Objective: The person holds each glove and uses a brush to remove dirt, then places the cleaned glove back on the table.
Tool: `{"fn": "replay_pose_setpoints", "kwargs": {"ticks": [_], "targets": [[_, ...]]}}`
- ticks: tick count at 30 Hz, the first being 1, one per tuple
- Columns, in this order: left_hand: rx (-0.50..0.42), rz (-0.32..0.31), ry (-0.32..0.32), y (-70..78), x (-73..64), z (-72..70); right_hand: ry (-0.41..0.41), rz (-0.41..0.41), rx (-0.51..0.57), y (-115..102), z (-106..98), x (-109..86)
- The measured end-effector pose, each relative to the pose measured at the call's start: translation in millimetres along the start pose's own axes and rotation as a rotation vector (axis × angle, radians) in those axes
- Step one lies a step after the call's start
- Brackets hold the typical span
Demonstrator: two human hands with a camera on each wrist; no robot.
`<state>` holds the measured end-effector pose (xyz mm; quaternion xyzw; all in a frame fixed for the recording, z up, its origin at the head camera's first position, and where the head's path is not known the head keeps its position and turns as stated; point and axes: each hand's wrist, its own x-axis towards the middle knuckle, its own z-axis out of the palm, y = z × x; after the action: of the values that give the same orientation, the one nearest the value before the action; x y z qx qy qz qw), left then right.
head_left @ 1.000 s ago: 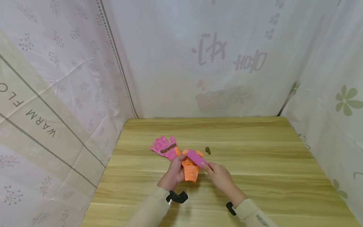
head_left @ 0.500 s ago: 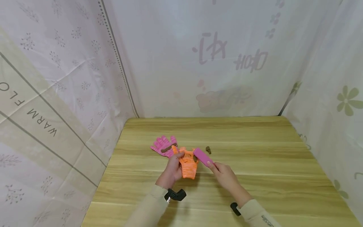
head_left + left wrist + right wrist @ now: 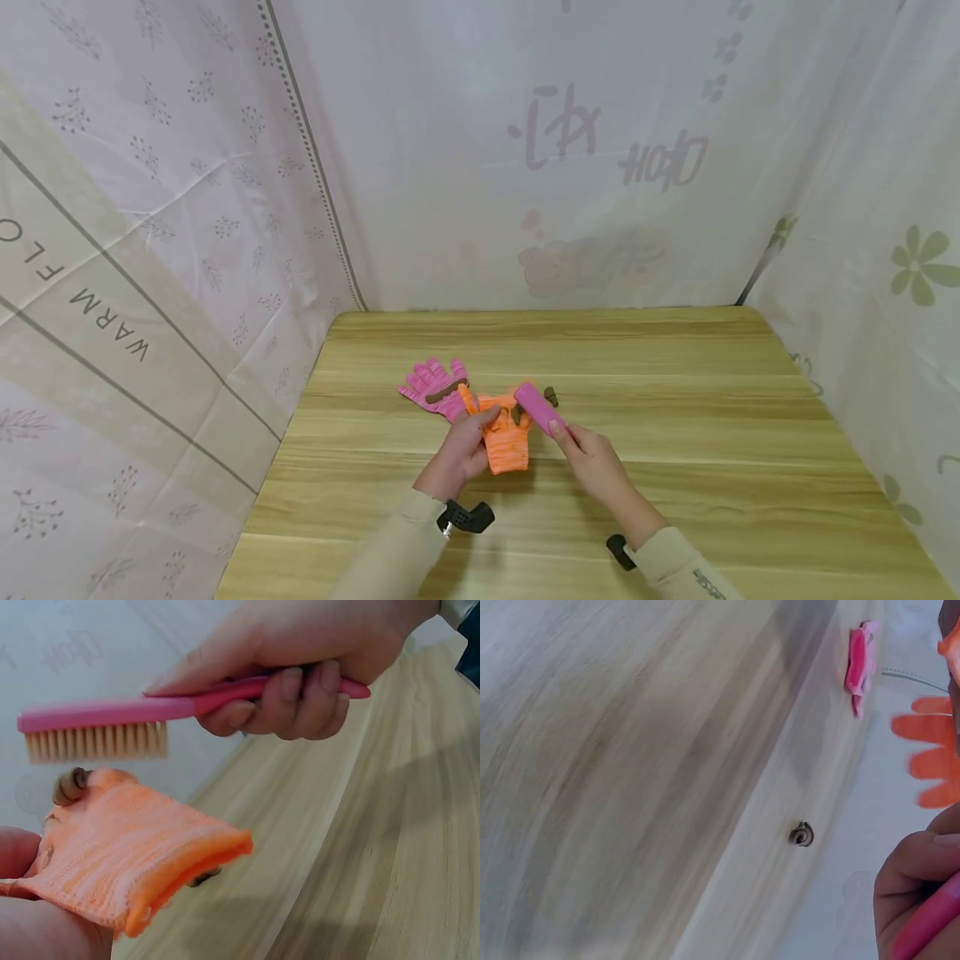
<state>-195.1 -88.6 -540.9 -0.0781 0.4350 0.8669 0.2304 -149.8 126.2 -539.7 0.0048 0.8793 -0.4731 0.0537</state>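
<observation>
My left hand [image 3: 462,454] pinches an orange knit glove [image 3: 507,446], thumb on top, a little above the table. A brown lump [image 3: 71,786] clings to the glove's far side in the left wrist view. My right hand [image 3: 596,467] grips the handle of a pink brush [image 3: 538,408]. Its pale bristles [image 3: 97,742] face down just over the glove and the brown lump, with a narrow gap showing in the left wrist view. In the right wrist view, the orange glove fingers [image 3: 934,761] spread at the right edge.
A pink knit glove [image 3: 435,383] with a brown strip [image 3: 447,392] across it lies on the wooden table [image 3: 660,367], behind my left hand. Beyond the brush sits a small brown coiled piece [image 3: 801,834]. Patterned curtains [image 3: 450,167] surround the table's back and sides.
The brush has moved right from over the middle of the orange glove to its right side, uncovering a brown lump there. The orange glove has shifted and turned slightly in my left hand.
</observation>
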Motion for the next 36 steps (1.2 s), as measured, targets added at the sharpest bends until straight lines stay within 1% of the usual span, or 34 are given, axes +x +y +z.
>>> {"fn": "replay_pose_setpoints", "kwargs": {"ticks": [4,7,10,13,16,18,22,25,27,32,33,36], "targets": [[0.005,0.008,0.002,-1.1,1.4,-1.6,0.016,-0.011,0.007,-4,0,-0.1],[0.015,0.030,0.012,-2.3,2.3,-2.5,0.025,-0.025,0.009,-7,1,-0.3],[0.047,0.048,0.005,-3.5,2.9,-1.9,0.003,-0.062,-0.016,-10,4,0.2],[0.060,0.038,-0.043,-4.4,3.6,0.1,-0.031,-0.108,-0.059,-12,8,0.8],[0.056,0.011,-0.089,-5.9,4.3,1.5,-0.053,-0.124,-0.078,-14,13,1.5],[0.042,-0.006,-0.118,-6.9,4.5,1.3,-0.057,-0.123,-0.085,-14,15,1.7],[0.028,-0.013,-0.174,-9.1,4.6,-1.1,-0.059,-0.113,-0.100,-13,15,1.9],[0.028,-0.019,-0.194,-10.1,4.0,-3.2,-0.062,-0.100,-0.117,-11,14,1.6],[0.032,-0.024,-0.159,-10.6,2.8,-4.5,-0.060,-0.089,-0.134,-9,14,1.3],[0.031,-0.027,-0.035,-11.5,0.1,-7.4,-0.020,-0.064,-0.174,-4,12,1.7],[0.030,-0.030,-0.023,-11.3,-0.2,-7.7,-0.010,-0.063,-0.180,-2,11,2.1],[0.024,-0.035,-0.016,-10.5,0.3,-8.5,0.015,-0.060,-0.182,1,9,2.7]]}}
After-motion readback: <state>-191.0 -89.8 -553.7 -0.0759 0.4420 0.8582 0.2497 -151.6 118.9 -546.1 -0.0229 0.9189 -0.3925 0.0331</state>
